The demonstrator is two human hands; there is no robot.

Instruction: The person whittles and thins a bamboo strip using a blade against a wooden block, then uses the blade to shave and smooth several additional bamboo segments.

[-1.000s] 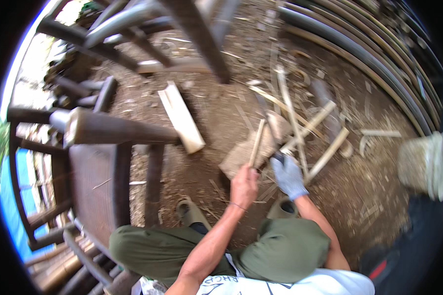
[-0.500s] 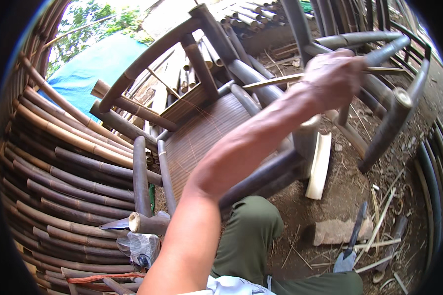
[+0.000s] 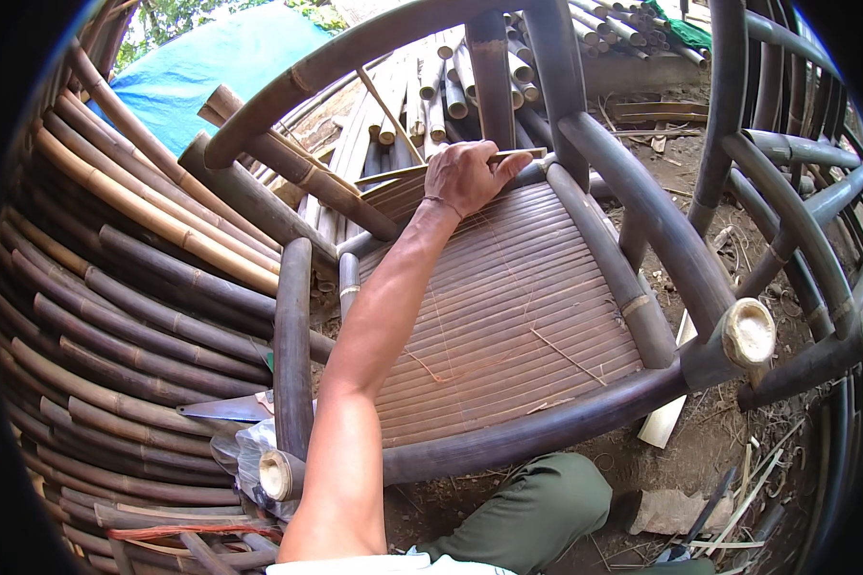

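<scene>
A bamboo armchair (image 3: 470, 443) with a dark frame stands in front of me, its seat (image 3: 508, 287) made of narrow brown slats. My left hand (image 3: 470, 177) reaches across the seat to its rear edge, fingers closed around a thin bamboo strip (image 3: 389, 176). One end of that strip shows to the right of the thumb, at the back rail. The fingertips are partly hidden behind the hand. A thin orange string (image 3: 446, 379) and a small loose sliver (image 3: 568, 356) lie on the slats. My right hand is out of the picture.
Dark bamboo poles (image 3: 144, 331) are stacked at left, with a saw blade (image 3: 225, 409) and a plastic bag (image 3: 251, 450) beside them. Another bamboo frame (image 3: 796, 240) stands at right. A knife (image 3: 711, 503), a wood block (image 3: 666, 513) and shavings lie on the ground. Cut poles (image 3: 451, 91) lie behind.
My left hand has moved left with the strip, from the right side of the chair to the rear of the seat. The view has shifted, showing more of the seat.
</scene>
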